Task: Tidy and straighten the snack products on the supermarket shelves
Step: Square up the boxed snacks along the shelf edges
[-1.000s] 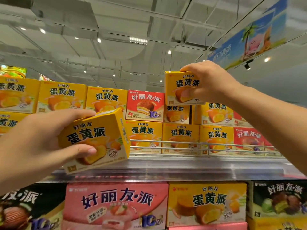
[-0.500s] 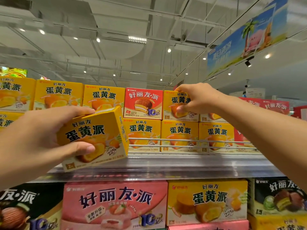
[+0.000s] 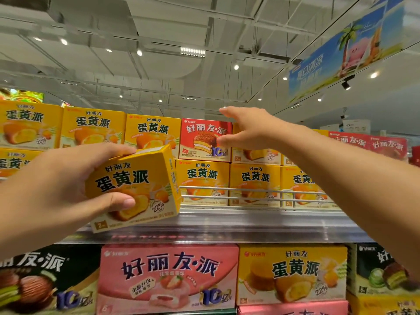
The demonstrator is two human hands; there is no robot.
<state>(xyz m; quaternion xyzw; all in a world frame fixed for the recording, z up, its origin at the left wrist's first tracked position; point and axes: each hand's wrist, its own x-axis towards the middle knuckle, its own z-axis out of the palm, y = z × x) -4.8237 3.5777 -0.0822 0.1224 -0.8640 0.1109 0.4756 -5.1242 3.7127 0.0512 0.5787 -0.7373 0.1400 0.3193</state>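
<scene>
Head view: the left hand [image 3: 68, 189] grips a yellow cardboard egg-yolk-pie box [image 3: 134, 187], tilted, held in front of the top shelf's front edge [image 3: 250, 226]. The right hand [image 3: 252, 130], fingers spread and holding nothing, reaches at the red cardboard pie box [image 3: 202, 139] standing in the upper yellow row. That misfit and the held box probably remain to sort; the other rows look squared.

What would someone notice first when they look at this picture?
Probably the tilted yellow cardboard snack box gripped in the left hand, in front of the shelf at lower left. Next, the single red snack box among yellow ones on the top row, with the open right hand reaching toward it.
</scene>
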